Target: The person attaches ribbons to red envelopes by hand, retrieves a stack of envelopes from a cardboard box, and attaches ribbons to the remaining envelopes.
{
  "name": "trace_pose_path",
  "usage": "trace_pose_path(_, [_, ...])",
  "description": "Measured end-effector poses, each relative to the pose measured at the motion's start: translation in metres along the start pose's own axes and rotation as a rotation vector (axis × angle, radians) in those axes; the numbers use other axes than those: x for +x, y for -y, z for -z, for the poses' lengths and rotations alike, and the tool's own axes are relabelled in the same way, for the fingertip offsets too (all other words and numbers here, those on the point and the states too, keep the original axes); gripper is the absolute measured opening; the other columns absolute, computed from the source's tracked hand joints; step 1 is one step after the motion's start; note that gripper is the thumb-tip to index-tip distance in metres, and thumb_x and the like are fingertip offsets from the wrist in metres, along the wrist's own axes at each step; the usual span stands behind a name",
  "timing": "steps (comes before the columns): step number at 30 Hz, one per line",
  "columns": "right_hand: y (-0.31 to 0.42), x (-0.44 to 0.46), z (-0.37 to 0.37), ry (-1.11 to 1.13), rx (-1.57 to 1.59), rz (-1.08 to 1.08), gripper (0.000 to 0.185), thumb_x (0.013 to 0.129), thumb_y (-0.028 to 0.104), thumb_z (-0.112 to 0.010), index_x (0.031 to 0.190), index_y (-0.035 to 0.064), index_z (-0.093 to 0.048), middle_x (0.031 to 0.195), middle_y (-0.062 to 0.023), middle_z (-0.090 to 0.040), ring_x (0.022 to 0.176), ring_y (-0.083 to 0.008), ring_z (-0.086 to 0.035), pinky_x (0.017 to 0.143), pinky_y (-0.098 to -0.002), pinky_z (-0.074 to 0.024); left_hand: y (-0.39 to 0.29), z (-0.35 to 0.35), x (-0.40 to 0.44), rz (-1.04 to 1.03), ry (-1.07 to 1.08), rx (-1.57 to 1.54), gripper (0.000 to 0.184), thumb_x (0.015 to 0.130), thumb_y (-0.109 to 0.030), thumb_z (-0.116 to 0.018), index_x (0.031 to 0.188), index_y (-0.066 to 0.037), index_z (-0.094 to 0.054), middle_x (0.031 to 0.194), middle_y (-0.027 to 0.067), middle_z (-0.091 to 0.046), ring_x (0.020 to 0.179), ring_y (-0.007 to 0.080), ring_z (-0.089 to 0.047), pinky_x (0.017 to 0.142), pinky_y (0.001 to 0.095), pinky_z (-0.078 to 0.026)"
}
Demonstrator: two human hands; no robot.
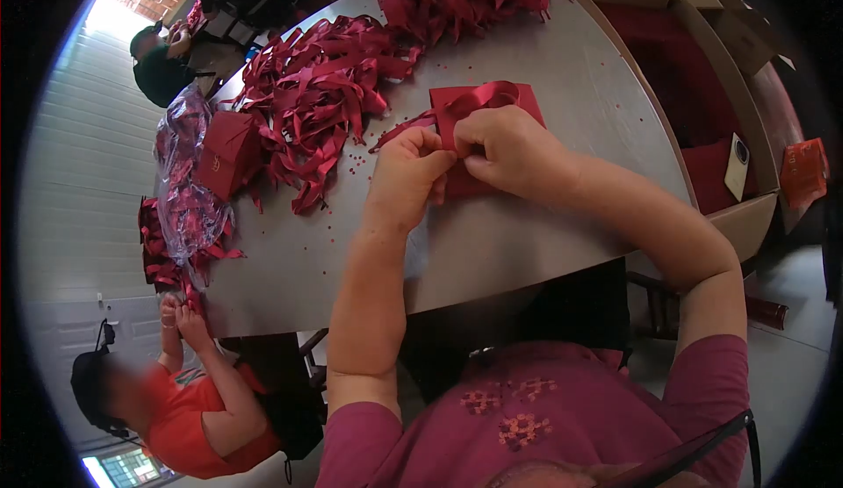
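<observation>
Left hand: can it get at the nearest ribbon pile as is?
Likely yes: between left hand and ribbon pile, mostly tabletop with small red bits shows. It's busy at the red bag, so would likely need freeing first.

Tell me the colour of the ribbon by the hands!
The ribbon is deep red: see head view.

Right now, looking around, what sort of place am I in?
Probably a hand-assembly workshop: heaps of red ribbon on a broad table, an open carton beside it, and another person in orange at its edge.

Head view, forward and down (near table point(290, 286)).
</observation>
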State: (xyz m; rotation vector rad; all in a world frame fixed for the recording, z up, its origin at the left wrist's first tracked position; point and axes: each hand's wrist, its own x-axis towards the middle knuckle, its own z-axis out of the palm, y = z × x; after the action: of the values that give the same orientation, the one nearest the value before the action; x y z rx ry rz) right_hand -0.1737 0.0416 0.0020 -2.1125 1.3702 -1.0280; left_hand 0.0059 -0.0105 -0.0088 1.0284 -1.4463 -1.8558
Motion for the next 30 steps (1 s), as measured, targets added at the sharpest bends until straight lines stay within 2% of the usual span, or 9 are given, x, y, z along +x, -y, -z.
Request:
trace_pose_path(4, [-0.004,0.003,-0.013,-0.044,-0.075,0.056,0.009,0.071,0.004,-0.06,0.079,0.0004,-0.06,0.078,-0.0183,-0.063,0.08,-0.0391,-0.061,0.071,-0.046,-0.0483,0.003,-0.001,0.001,-0.021,-0.034,0.062,0.008,0.083,-0.003,-0.063,0.089,-0.002,-0.058,0.069,0.0016,-0.057,0.051,0.0091,-0.051,0.044,0.0235,-0.04])
trace_pose_path(7, [-0.007,0.003,-0.014,-0.057,-0.068,-0.018,0.01,0.072,0.005,-0.061,0.08,0.0009,-0.064,0.08,-0.0172,-0.064,0.079,-0.0365,-0.062,0.071,-0.0436,-0.0493,0.001,0.005,0.001,0.038,-0.029,-0.031,0.009,0.084,-0.003,-0.06,0.093,-0.002,-0.061,0.072,0.0015,-0.059,0.053,0.0091,-0.054,0.045,0.0236,-0.041])
trace_pose_path(9, [-0.01,0.001,-0.009,-0.105,0.097,-0.12,0.011,0.071,0.007,-0.064,0.08,0.0019,-0.068,0.081,-0.0152,-0.066,0.078,-0.032,-0.064,0.071,-0.04,-0.0505,-0.001,0.007,0.002,0.087,-0.023,-0.127,0.011,0.084,-0.002,-0.059,0.095,-0.003,-0.062,0.073,0.0012,-0.06,0.055,0.009,-0.055,0.046,0.0234,-0.042])
trace_pose_path(13, [-0.016,-0.003,-0.007,-0.122,0.142,-0.102,0.011,0.071,0.008,-0.067,0.08,0.0029,-0.071,0.081,-0.0133,-0.067,0.076,-0.0272,-0.065,0.071,-0.0362,-0.0514,-0.005,0.005,-0.001,0.013,0.052,0.057,0.017,0.081,-0.001,-0.059,0.098,-0.004,-0.062,0.076,0.0012,-0.061,0.058,0.009,-0.058,0.05,0.022,-0.043])
trace_pose_path(15, [-0.013,-0.008,-0.007,-0.151,0.263,-0.206,0.01,0.072,0.001,-0.069,0.082,0.0017,-0.07,0.079,-0.0083,-0.063,0.073,-0.0183,-0.061,0.068,-0.0299,-0.0483,-0.008,0.004,0.0,-0.002,0.099,0.128,0.019,0.08,0.0,-0.059,0.098,-0.004,-0.062,0.078,0.0014,-0.062,0.059,0.0091,-0.059,0.05,0.0214,-0.043])
trace_pose_path(23, [-0.019,-0.017,-0.001,-0.126,0.198,-0.125,0.011,0.076,0.005,-0.071,0.087,0.0014,-0.07,0.083,-0.009,-0.064,0.076,-0.018,-0.061,0.069,-0.0297,-0.0482,0.001,0.008,0.005,0.033,0.172,0.154,0.019,0.08,-0.001,-0.062,0.099,-0.004,-0.063,0.078,0.0012,-0.064,0.061,0.0098,-0.06,0.054,0.0222,-0.046])
trace_pose_path(25, [-0.017,-0.013,0.019,-0.304,0.167,-0.089,0.011,0.082,0.01,-0.069,0.09,0.0015,-0.07,0.086,-0.0094,-0.064,0.078,-0.0193,-0.061,0.07,-0.0314,-0.0484,0.003,0.005,0.005,0.043,0.15,0.133,0.021,0.08,0.002,-0.06,0.1,-0.002,-0.063,0.077,0.0016,-0.063,0.061,0.0094,-0.058,0.054,0.0218,-0.046])
trace_pose_path(26, [-0.015,-0.013,0.036,-0.381,0.19,-0.189,0.017,0.087,0.017,-0.067,0.093,0.0009,-0.069,0.088,-0.0101,-0.065,0.08,-0.0203,-0.061,0.072,-0.0322,-0.0485,0.004,0.005,0.005,0.047,0.149,0.125,0.021,0.08,0.002,-0.06,0.1,-0.002,-0.063,0.077,0.0016,-0.063,0.061,0.0094,-0.058,0.054,0.0218,-0.046])
trace_pose_path(30, [-0.043,-0.024,0.07,-0.443,-0.031,-0.356,0.024,0.088,0.022,-0.067,0.096,0.0001,-0.067,0.087,-0.0116,-0.064,0.08,-0.0195,-0.061,0.073,-0.0318,-0.0481,0.001,0.003,0.003,0.025,0.164,0.123,0.021,0.081,0.001,-0.062,0.102,-0.002,-0.064,0.079,0.0016,-0.064,0.064,0.0092,-0.058,0.057,0.0215,-0.046])
